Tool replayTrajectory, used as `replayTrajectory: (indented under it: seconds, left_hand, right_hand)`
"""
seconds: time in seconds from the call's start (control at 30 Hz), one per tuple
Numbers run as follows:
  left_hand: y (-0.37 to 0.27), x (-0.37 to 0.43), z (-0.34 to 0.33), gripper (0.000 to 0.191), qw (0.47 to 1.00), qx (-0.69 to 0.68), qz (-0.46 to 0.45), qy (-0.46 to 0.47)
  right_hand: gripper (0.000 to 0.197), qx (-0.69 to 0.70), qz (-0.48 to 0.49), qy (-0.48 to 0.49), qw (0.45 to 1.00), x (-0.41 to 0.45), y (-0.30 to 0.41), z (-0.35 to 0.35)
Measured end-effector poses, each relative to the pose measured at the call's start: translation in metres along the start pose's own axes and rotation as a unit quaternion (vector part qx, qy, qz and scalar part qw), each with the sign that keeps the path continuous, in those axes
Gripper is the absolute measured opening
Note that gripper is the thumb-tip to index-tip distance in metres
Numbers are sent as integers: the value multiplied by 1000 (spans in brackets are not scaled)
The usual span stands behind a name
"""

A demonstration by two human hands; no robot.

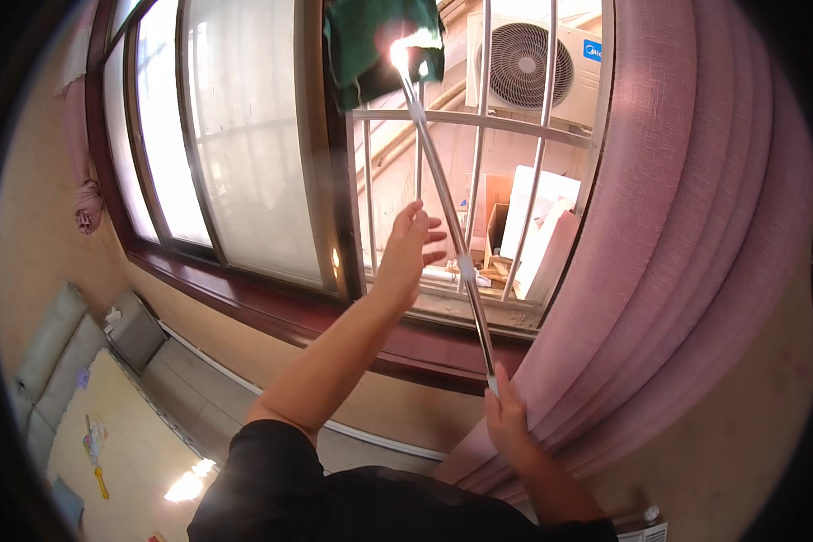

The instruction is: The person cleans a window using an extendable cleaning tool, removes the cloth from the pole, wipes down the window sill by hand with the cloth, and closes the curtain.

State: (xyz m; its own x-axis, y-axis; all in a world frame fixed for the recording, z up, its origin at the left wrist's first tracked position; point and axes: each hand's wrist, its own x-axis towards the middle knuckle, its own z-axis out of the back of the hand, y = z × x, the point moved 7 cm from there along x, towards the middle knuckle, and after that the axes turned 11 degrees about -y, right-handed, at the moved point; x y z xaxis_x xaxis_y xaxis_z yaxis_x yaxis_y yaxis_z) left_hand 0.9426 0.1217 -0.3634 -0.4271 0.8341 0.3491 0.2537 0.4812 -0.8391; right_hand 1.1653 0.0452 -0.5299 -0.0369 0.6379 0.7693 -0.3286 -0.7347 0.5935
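Note:
My right hand (507, 413) is closed around the lower end of a shiny metal telescopic pole (447, 196), low at the right beside the curtain. Up from there the pole slants left across the window opening, with a white joint partway. Dark green cloth (366, 51) is at its upper end, partly washed out by glare. My left hand (414, 244) is raised just left of the pole, fingers apart, holding nothing. Behind both stand the metal window bars (477, 183).
A pink curtain (677, 203) hangs at right. Frosted sliding panes (251, 142) stand at left above a dark red sill (257, 308). Outside are an air-conditioner unit (528, 64) and boards (538, 210). A bed (129, 440) lies lower left.

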Motion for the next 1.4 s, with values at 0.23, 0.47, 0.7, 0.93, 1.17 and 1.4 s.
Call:
replayTrajectory:
  seconds: [0.23, 0.47, 0.7, 0.93, 1.17, 1.4]
  left_hand:
    - [63, -27, 12, 46, 997, 12, 72, -13]
    - [132, -37, 49, 30, 987, 32, 147, -46]
    - [182, -70, 69, 31, 980, 15, 180, -78]
    - [245, -117, 88, 24, 961, -3, 265, -85]
    - [293, -150, 113, 21, 933, 24, 345, -96]
    - [290, -146, 120, 20, 946, 42, 307, -96]
  right_hand:
    - [42, -51, -41, 37, 997, -123, -60, 31]
    - [47, -116, -170, 156, 966, -232, -105, 59]
    - [43, 2, -409, 151, 900, -324, -138, 88]
    - [42, -15, -497, 179, 849, -378, -163, 112]
    - [41, -36, -424, 186, 886, -329, -145, 83]
    - [40, -33, -350, 176, 919, -277, -143, 44]
